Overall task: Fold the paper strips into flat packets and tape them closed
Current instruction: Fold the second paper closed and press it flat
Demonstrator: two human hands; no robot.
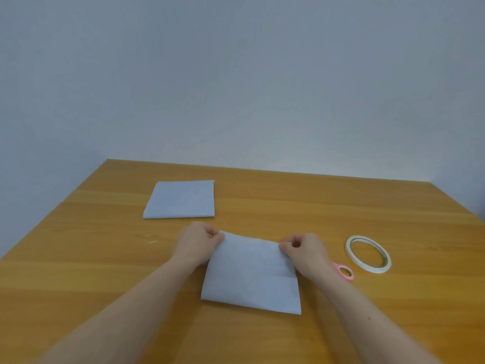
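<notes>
Plain room: wooden table (pixel 288 200) against bare wall (pixel 236 74).

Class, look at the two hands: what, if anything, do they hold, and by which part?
Both hold the near folded paper by its far corners: the left hand pinches the far-left corner, the right hand the far-right.

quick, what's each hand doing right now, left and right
Left hand: closed, pinching the far left corner of the folded paper.
Right hand: closed, pinching the far right corner of the same paper.
</notes>
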